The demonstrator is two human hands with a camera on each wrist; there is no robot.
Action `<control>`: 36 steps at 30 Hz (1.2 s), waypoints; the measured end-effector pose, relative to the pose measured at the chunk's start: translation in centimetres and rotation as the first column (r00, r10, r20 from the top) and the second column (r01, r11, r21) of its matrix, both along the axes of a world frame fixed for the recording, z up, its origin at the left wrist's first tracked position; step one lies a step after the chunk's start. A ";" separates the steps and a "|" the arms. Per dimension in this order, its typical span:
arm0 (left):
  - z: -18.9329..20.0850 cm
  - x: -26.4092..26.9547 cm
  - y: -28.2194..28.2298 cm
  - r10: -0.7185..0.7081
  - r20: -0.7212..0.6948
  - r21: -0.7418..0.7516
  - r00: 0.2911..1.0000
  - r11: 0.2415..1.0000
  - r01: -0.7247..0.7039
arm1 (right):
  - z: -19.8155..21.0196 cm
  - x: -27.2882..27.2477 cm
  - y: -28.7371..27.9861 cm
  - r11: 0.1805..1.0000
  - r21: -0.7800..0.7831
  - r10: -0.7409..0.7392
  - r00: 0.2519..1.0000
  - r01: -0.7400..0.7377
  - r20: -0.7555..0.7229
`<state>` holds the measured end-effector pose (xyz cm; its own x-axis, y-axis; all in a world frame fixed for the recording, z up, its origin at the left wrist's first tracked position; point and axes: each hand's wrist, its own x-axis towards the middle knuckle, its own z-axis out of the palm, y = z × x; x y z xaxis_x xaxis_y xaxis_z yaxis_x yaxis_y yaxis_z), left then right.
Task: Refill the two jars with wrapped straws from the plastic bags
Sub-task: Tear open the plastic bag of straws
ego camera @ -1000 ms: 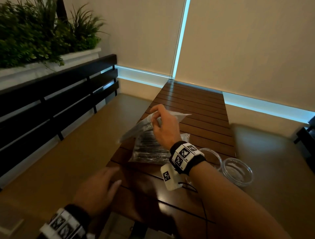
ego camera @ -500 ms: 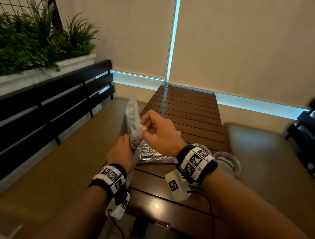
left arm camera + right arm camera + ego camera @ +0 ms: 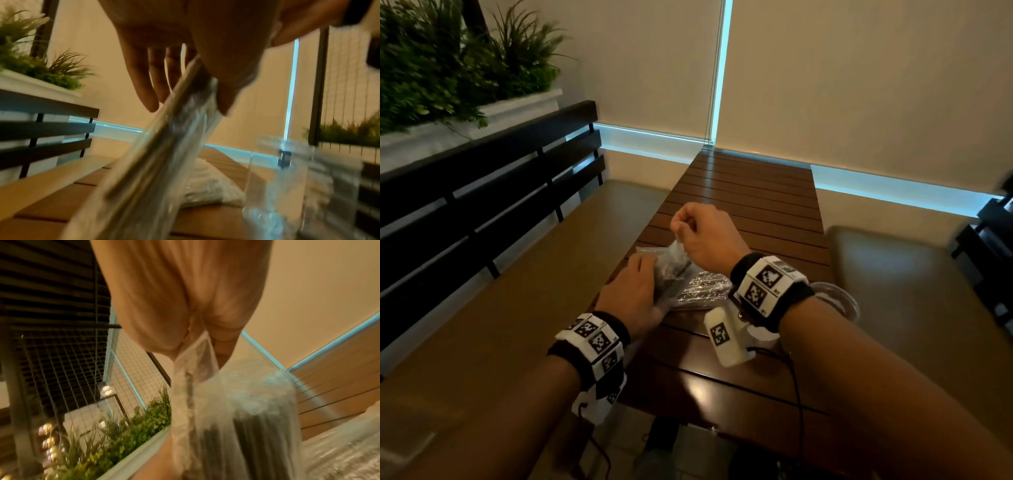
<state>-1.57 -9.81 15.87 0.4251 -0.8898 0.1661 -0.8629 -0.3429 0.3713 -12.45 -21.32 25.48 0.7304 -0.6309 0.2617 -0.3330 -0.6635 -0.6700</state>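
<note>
A clear plastic bag of dark wrapped straws [image 3: 671,270] is held just above the wooden table [image 3: 753,205]. My left hand [image 3: 635,294] grips its lower body; in the left wrist view the bag [image 3: 164,154] runs between thumb and fingers. My right hand [image 3: 702,233] pinches the bag's top edge, seen close in the right wrist view as the bag [image 3: 236,410] hanging from the fingertips. A second bag of straws [image 3: 702,291] lies flat on the table under my hands. One glass jar [image 3: 839,301] shows behind my right wrist; the other jar is hidden.
A padded bench seat [image 3: 524,294] with a dark slatted backrest [image 3: 482,192] runs along the left. Above it stands a planter of green plants [image 3: 448,68]. Another seat [image 3: 914,291] lies to the right of the table. Blinds cover the windows at the far end.
My left hand came up from the table edge and took hold of the bag. Both hands then lowered the bag from upright toward the table, and the right hand shifted to its top edge.
</note>
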 end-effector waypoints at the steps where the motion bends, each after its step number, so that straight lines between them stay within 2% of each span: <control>1: 0.4 0.2 0.1 -0.059 -0.097 -0.012 0.993 0.998 0.058 | -0.4 -0.1 0.2 1.000 -0.013 0.008 1.000 -0.008 0.020; 3: 2.1 0.4 0.5 -0.171 -0.308 -0.137 0.936 0.981 0.134 | -0.9 -0.4 0.5 0.999 0.016 0.033 0.997 -0.035 0.067; 5: 4.7 0.6 0.5 -0.230 -0.347 -0.251 0.909 0.957 0.146 | -1.2 -0.5 0.1 0.996 0.069 0.056 0.994 -0.062 0.094; 6: 6.0 0.6 0.3 -0.234 -0.301 -0.230 0.925 0.959 0.168 | -1.1 -0.6 -0.1 0.992 0.101 0.067 0.992 -0.078 0.103; 9: 7.8 0.3 -1.1 -0.233 -0.048 -0.032 0.971 0.972 0.232 | -1.0 -0.4 -0.3 0.971 0.204 0.096 0.984 -0.126 0.152; 12: 7.7 0.3 -2.0 -0.170 0.074 -0.136 0.983 0.974 0.179 | -1.2 -0.6 -0.3 0.927 0.368 0.016 0.986 -0.077 0.164; 14: 7.3 0.4 -2.0 -0.173 0.078 -0.192 0.982 0.964 0.185 | -1.5 -0.8 -0.4 0.833 0.550 -0.038 0.985 -0.063 0.170; 16: 7.0 0.3 -1.9 -0.191 0.077 -0.199 0.979 0.959 0.203 | -1.6 -1.0 -0.5 0.779 0.623 -0.027 0.990 -0.066 0.138; 19: 6.4 0.1 -1.5 -0.151 0.059 -0.221 0.987 0.962 0.160 | -1.6 -1.3 -0.2 0.786 0.610 0.081 0.995 -0.099 0.057; 23: 6.8 0.2 -1.4 -0.020 -0.035 -0.259 0.999 0.966 0.010 | -1.8 -1.0 -0.4 0.849 0.523 0.047 0.996 -0.078 0.073; 25: 7.4 0.4 -1.7 0.046 -0.071 -0.231 0.996 0.971 -0.062 | -1.6 -0.8 -0.4 0.863 0.496 0.069 0.995 -0.097 0.074; 29: 8.7 0.7 -2.3 0.103 -0.146 -0.094 0.984 0.989 -0.118 | -1.2 -0.5 -0.2 0.833 0.530 0.123 0.987 -0.157 0.100; 36: 9.5 0.9 -2.2 0.115 -0.237 -0.042 0.965 0.991 -0.128 | -1.3 -0.4 0.6 0.769 0.611 0.124 0.981 -0.189 0.148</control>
